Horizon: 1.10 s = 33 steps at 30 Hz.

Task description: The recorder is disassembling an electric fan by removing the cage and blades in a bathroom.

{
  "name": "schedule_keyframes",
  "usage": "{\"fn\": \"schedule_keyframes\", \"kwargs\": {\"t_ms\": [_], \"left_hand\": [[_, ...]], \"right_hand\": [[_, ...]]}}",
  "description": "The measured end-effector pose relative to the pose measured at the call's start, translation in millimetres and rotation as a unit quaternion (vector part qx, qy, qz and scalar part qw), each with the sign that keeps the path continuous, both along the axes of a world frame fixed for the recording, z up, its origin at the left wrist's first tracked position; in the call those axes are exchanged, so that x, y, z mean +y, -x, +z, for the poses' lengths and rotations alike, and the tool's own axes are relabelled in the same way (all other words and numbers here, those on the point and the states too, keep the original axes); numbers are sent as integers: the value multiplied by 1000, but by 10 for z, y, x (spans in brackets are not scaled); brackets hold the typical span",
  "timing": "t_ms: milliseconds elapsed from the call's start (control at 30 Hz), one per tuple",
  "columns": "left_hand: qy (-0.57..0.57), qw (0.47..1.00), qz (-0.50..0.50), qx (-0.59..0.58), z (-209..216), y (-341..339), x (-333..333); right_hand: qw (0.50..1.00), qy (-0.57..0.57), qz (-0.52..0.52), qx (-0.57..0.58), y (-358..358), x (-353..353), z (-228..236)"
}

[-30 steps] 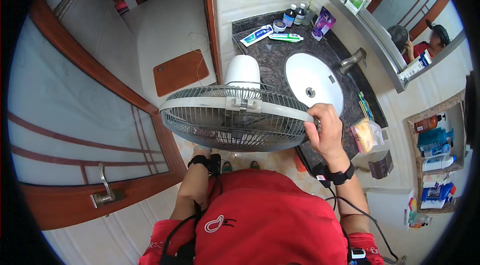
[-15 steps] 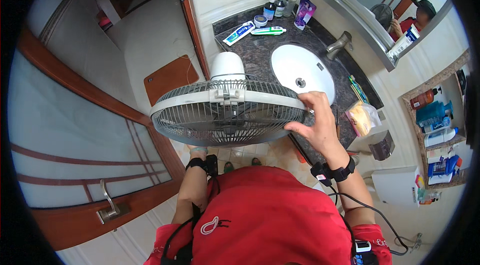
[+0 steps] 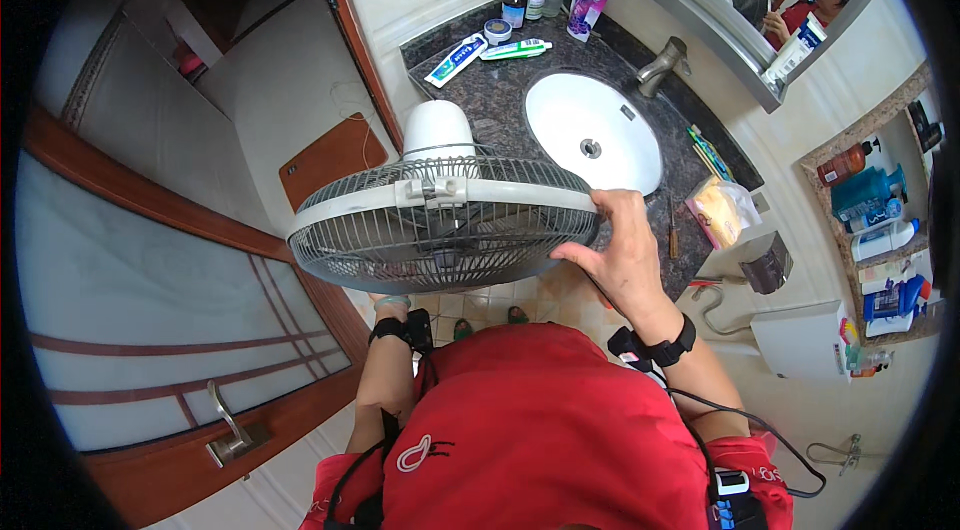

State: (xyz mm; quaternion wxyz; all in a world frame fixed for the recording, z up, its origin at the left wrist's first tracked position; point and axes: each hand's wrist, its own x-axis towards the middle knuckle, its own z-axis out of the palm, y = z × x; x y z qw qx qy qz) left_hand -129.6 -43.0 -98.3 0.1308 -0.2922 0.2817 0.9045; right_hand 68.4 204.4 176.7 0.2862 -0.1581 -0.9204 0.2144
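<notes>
An electric fan [image 3: 445,192] with a grey wire cage and a white motor housing is held up in front of my chest, its cage seen edge-on. My right hand [image 3: 630,255] grips the right side of the cage rim, thumb on the near side and fingers over the rim. My left hand [image 3: 392,306] is beneath the left part of the cage, and its fingers are hidden by the fan. The white housing is on the far side of the cage, at the left edge of the dark stone counter [image 3: 490,110].
A white sink [image 3: 570,125] with a metal faucet [image 3: 662,67] lies beyond the fan. Toothpaste tubes [image 3: 457,61] and bottles [image 3: 513,5] stand behind. Right are a tissue pack [image 3: 718,210] and a shelf niche [image 3: 870,220]; left, a frosted-glass door [image 3: 170,300].
The whole view has shifted slightly, with counter and fan both further left in the picture. My right hand keeps its grip on the cage rim.
</notes>
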Motion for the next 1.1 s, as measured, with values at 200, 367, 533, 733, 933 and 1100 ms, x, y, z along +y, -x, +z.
{"fn": "schedule_keyframes", "kwargs": {"t_ms": [200, 367, 533, 733, 933, 1100], "left_hand": [[1, 1000, 19, -3, -26, -33, -16], [3, 1000, 26, -10, -19, -14, -18], [-14, 1000, 17, 2, 82, -45, 1], [-25, 999, 4, 24, 196, -44, 55], [-20, 999, -25, -17, 224, 82, -11], [22, 996, -12, -80, -11, 20, -18]], "right_hand": [[996, 52, 64, 30, 0, -114, -198], [974, 225, -13, -13, -63, 484, -400], [899, 430, 53, -63, -69, 724, -779], [962, 254, 28, -94, -100, 687, -829], [971, 219, -8, -97, -167, 535, -806], [955, 272, 3, -115, -210, 229, -911]]}}
